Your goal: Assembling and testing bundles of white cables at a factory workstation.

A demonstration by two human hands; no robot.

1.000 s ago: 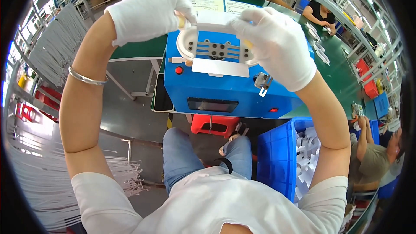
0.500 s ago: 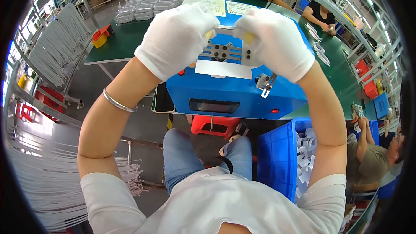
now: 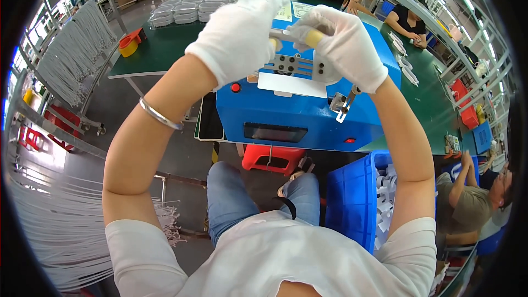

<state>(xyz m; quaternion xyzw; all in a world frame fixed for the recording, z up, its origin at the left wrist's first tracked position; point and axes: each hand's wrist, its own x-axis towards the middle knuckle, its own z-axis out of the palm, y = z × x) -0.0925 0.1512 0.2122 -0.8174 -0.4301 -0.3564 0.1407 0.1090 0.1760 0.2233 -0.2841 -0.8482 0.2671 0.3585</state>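
Both my hands wear white gloves with yellow coverings on some fingers, above a blue bench machine (image 3: 322,113). My left hand (image 3: 239,36) is closed over the machine's left side, its fingertips partly hidden and slightly blurred. My right hand (image 3: 346,44) is bent into a pinch to the right. Between the two hands runs a thin pale strip (image 3: 282,34); whether it is loose or part of the machine I cannot tell. Just below them are a slotted metal bracket (image 3: 297,66) with dark screws and a white plate (image 3: 291,84).
A green table (image 3: 423,110) carries the machine. Clear plastic trays (image 3: 190,8) are stacked far left, near a yellow and red tape dispenser (image 3: 129,44). A blue bin (image 3: 346,203) of white pieces stands by my right leg. Pale cords hang left. Other people sit around.
My left hand has moved slightly right and up. My right hand has turned and its fingers show more, pinching nearer the left hand. The view has shifted a little.
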